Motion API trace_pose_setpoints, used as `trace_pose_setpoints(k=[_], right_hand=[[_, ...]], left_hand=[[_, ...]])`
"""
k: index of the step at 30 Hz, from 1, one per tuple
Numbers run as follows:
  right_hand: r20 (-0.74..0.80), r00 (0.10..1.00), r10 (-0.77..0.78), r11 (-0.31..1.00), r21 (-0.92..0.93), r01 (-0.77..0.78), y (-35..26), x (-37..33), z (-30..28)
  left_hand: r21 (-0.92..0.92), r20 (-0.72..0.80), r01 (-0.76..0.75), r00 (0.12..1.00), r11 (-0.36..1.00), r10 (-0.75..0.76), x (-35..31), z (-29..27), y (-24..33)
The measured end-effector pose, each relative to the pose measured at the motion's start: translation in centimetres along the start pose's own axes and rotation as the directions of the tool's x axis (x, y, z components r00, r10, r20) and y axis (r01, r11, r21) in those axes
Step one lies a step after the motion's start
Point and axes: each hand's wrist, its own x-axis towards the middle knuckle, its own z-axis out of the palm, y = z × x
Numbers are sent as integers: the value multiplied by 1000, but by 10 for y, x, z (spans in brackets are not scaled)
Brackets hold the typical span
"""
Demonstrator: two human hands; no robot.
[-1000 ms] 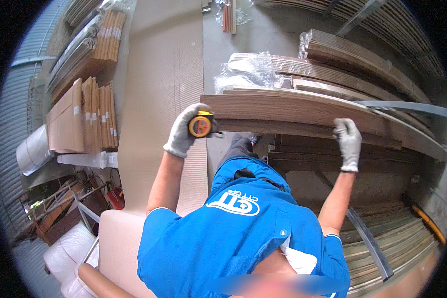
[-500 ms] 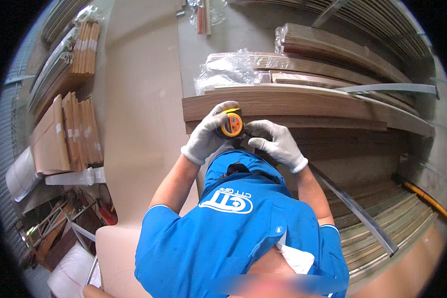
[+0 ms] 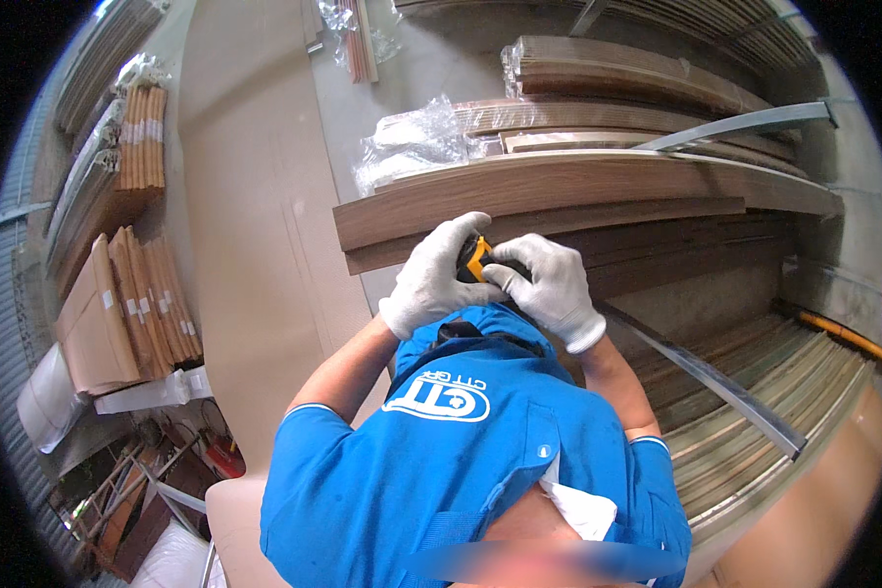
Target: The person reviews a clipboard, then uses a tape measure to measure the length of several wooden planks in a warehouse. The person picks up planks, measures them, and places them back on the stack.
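Note:
A yellow and black tape measure (image 3: 479,257) is held up in front of my chest, turned so that mostly its yellow edge shows. My left hand (image 3: 435,269), in a pale work glove, is wrapped around its left side. From the right, my gloved right hand (image 3: 551,286) closes its thumb and fingers on the case's near right side. The fingers cover much of the case, and I cannot make out whether any blade is pulled out. Beyond both hands lie long brown wood-look boards (image 3: 529,206), stacked on a rack.
Plastic wrap (image 3: 412,145) covers the left ends of more boards behind. A metal rack arm (image 3: 710,384) slants at my right, above stacked panels (image 3: 774,431). A long beige sheet (image 3: 255,196) runs along my left, with cardboard-wrapped bundles (image 3: 152,304) farther left.
The tape measure has turned, so its orange round face no longer shows. My right hand has moved in against it, and the view has shifted slightly.

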Motion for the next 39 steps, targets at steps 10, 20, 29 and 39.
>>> trace_pose_setpoints(k=[10, 20, 29, 39], right_hand=[[105, 937, 333, 806, 485, -340, 21, -19, 0], [26, 936, 352, 865, 373, -336, 39, -19, 7], [205, 813, 544, 103, 946, -308, 75, -25, -18], [-232, 798, 556, 29, 965, 260, 157, -76, -141]], left_hand=[[-159, 82, 2, 997, 987, 11, 2, 7, -6], [-99, 126, -195, 970, 976, 207, 8, 12, -7], [38, 370, -24, 929, 999, 8, 7, -8, -16], [246, 433, 132, 871, 960, -231, -9, -27, -62]])
